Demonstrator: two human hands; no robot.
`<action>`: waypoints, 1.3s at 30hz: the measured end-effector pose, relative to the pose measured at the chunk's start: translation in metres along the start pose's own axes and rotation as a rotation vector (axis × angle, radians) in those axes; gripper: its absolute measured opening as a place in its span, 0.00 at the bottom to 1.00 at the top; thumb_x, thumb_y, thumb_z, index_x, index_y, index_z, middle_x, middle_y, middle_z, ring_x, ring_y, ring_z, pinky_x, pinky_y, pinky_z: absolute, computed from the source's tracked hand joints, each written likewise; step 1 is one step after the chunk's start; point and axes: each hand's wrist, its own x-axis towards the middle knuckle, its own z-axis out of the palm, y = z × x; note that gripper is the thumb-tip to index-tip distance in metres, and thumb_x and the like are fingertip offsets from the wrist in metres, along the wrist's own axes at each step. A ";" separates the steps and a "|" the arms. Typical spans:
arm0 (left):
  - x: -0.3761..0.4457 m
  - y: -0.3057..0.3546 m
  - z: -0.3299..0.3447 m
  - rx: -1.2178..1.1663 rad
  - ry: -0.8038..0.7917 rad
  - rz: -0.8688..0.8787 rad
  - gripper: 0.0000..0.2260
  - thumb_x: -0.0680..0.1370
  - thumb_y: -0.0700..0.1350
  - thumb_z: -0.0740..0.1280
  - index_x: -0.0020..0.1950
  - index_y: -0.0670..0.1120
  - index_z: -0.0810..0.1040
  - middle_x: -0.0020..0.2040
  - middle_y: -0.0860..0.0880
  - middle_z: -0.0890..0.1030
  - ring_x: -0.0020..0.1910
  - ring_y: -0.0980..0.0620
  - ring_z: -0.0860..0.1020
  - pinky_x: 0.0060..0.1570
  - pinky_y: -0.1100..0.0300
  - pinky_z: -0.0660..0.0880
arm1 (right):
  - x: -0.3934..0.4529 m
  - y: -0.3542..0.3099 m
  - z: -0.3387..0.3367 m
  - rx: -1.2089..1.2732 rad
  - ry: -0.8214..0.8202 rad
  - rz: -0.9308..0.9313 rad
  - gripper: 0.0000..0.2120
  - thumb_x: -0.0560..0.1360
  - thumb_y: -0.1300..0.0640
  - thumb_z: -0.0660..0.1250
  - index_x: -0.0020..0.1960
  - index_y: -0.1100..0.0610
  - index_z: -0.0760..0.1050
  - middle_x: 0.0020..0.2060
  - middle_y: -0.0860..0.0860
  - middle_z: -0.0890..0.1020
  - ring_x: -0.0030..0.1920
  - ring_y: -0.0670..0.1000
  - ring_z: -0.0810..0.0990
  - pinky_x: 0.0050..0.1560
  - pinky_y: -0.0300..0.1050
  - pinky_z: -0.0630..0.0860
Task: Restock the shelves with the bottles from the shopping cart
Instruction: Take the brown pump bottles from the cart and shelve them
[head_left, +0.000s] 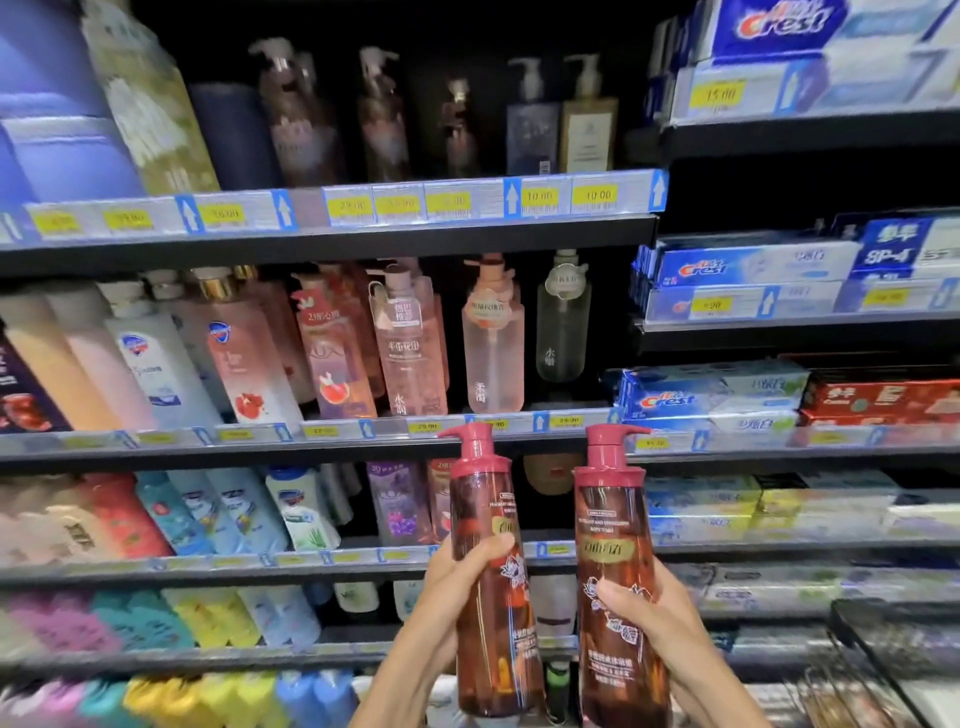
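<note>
Before the stocked shelves, left hand grips one red pump bottle upright; just beside it, right hand grips a second red pump bottle.

The left hand grips a tall reddish-brown pump bottle around its middle, thumb across the front label, and the right hand grips a matching second bottle just beside it. Both bottles stand upright with crimson pump tops, close together but apart, held up in front of the shelves. Their pump heads reach the price-tag rail of the middle shelf, where pink and clear pump bottles stand in a row. The shelf above holds darker pump bottles. Toothpaste boxes fill the shelves towards the right edge. A wire shopping cart shows at the lower right corner.
</note>
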 end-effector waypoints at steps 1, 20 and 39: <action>-0.002 0.002 0.000 0.001 -0.003 0.006 0.28 0.61 0.52 0.78 0.58 0.47 0.77 0.45 0.44 0.85 0.44 0.46 0.83 0.41 0.54 0.79 | -0.002 0.000 0.001 0.000 0.001 -0.001 0.44 0.46 0.40 0.83 0.58 0.54 0.77 0.46 0.57 0.85 0.47 0.58 0.85 0.48 0.55 0.79; 0.007 -0.100 -0.026 0.079 0.040 -0.002 0.26 0.60 0.51 0.79 0.55 0.48 0.77 0.47 0.46 0.84 0.44 0.48 0.84 0.40 0.58 0.79 | -0.001 0.098 -0.010 -0.026 0.052 0.082 0.36 0.51 0.43 0.80 0.56 0.52 0.76 0.47 0.53 0.86 0.47 0.55 0.85 0.46 0.51 0.80; 0.155 -0.185 -0.014 0.138 -0.093 0.565 0.12 0.63 0.51 0.75 0.43 0.50 0.80 0.34 0.51 0.81 0.32 0.54 0.80 0.34 0.59 0.77 | 0.091 0.234 -0.064 -0.019 -0.020 -0.477 0.22 0.54 0.44 0.78 0.46 0.50 0.81 0.38 0.52 0.84 0.37 0.52 0.84 0.35 0.41 0.78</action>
